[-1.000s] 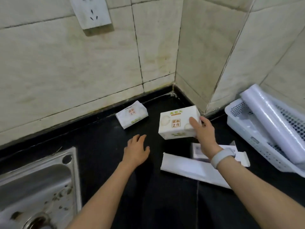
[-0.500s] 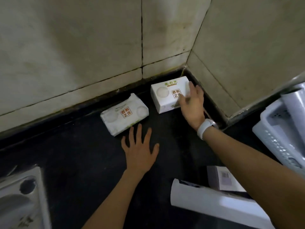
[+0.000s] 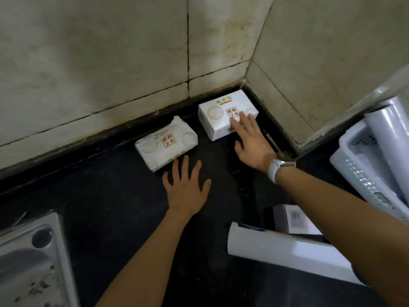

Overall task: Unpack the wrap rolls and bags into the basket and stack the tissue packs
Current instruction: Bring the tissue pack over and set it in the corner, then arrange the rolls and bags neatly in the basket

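Note:
Two white tissue packs lie side by side on the black counter by the wall. The right tissue pack (image 3: 221, 114) sits in the corner; my right hand (image 3: 251, 141) rests flat with its fingertips on the pack's near right edge, fingers apart, not gripping. The left tissue pack (image 3: 166, 145) lies tilted; my left hand (image 3: 186, 188) is spread flat on the counter just in front of it, apart from it. A white perforated basket (image 3: 358, 171) at the right edge holds a white wrap roll (image 3: 389, 134).
A long white box (image 3: 285, 248) and a smaller white box with a barcode (image 3: 292, 220) lie on the counter under my right forearm. A steel sink (image 3: 28, 262) fills the bottom left corner. Tiled walls meet in the corner behind the packs.
My right hand carried the tissue pack into the corner, set it down and loosened to a flat touch. My left hand slid forward toward the other pack. The view moved closer.

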Motion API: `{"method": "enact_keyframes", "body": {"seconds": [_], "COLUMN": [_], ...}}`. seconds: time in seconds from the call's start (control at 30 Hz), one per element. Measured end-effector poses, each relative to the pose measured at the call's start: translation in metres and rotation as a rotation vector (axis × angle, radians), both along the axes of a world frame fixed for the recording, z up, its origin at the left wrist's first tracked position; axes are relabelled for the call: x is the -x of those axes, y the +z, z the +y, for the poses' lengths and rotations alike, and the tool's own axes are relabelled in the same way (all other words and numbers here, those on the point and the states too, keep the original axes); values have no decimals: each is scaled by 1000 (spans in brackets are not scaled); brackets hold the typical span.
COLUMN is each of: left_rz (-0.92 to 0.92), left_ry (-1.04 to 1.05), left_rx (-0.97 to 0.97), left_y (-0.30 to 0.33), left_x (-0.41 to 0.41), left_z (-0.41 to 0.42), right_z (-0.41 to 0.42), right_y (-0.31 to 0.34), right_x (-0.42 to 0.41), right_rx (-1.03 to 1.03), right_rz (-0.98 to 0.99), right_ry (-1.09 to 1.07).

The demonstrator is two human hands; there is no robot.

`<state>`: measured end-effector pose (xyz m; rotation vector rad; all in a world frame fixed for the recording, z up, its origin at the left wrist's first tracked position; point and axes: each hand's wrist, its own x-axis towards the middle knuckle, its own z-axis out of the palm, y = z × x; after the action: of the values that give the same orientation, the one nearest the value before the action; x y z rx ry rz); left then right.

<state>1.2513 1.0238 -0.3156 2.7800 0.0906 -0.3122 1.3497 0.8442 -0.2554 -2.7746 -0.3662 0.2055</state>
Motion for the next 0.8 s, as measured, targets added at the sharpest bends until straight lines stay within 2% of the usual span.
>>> {"method": "enact_keyframes", "body": {"seconds": [0.17,0.27,0.4,0.6,0.7,0.8], "left_rz": [140,94,-81,-209,-227,-168], "left_ry": [-10,-53,-260,-551,-655,-695], "left_rx": [-150,-134,25,188,149,44], "left_y": [28,57,93,126,124,108], "left_x": [-9,-6,2,-2,-7,-14], "left_z": [-9,-41,-112,-241,-294,-327], "right_z": [-27,-68,-135,-242,-291,-330], "right_y": [16,36,61,84,81,66], "right_x": [68,110,156,185,183,173], "right_rx": [-217,-264,-257,-263,-239,-136], "right_rz": [36,24,55,-87,-129,-94], "right_ry": [-118,-200,-305,-548,-642,-667]}}
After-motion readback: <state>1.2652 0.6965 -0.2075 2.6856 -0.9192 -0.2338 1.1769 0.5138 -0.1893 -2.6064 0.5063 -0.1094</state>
